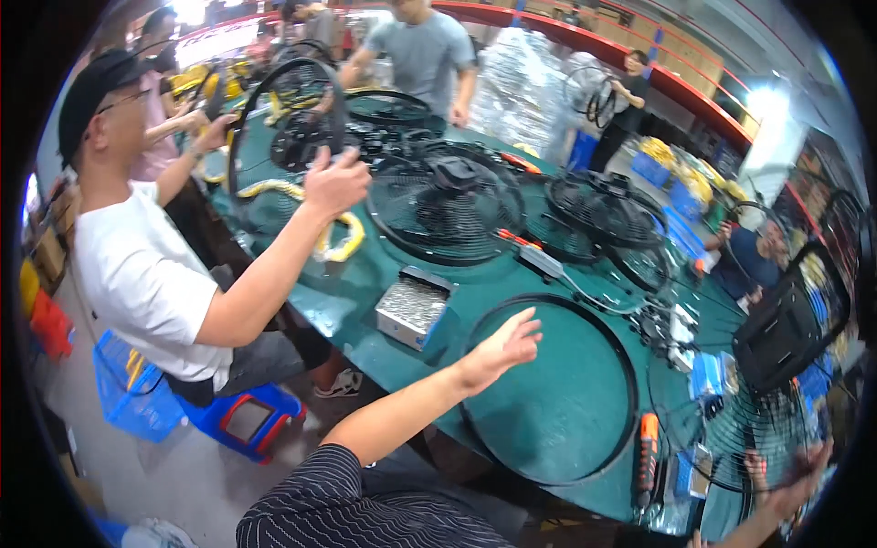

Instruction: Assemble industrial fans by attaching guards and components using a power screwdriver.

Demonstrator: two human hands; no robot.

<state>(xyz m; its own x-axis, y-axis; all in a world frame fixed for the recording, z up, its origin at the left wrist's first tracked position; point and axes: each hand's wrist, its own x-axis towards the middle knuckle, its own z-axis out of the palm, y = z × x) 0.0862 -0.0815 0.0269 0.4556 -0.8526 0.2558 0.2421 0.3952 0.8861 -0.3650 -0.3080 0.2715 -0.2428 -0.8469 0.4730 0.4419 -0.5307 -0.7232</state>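
My left hand (pixel 502 352) is open with its fingers spread, above the left side of a black ring (pixel 630 402) lying on the green table. It holds nothing. At the lower right, my right hand (pixel 793 484) is blurred, its fingers closed at the lower edge of a black wire fan guard (pixel 758 438). The guard is tilted, with a dark box-shaped part (pixel 776 342) above the wires. How the fingers meet the rim is hard to make out. An orange and black power screwdriver (pixel 647 461) lies between the ring and the guard.
An open box of small metal parts (pixel 416 310) stands beyond my left hand. Fan guards with motors (pixel 448 205) cover the table's far part. A co-worker in white (pixel 146 265) sits at left, raising a black ring (pixel 336 110). Small boxes (pixel 708 374) and cables lie at right.
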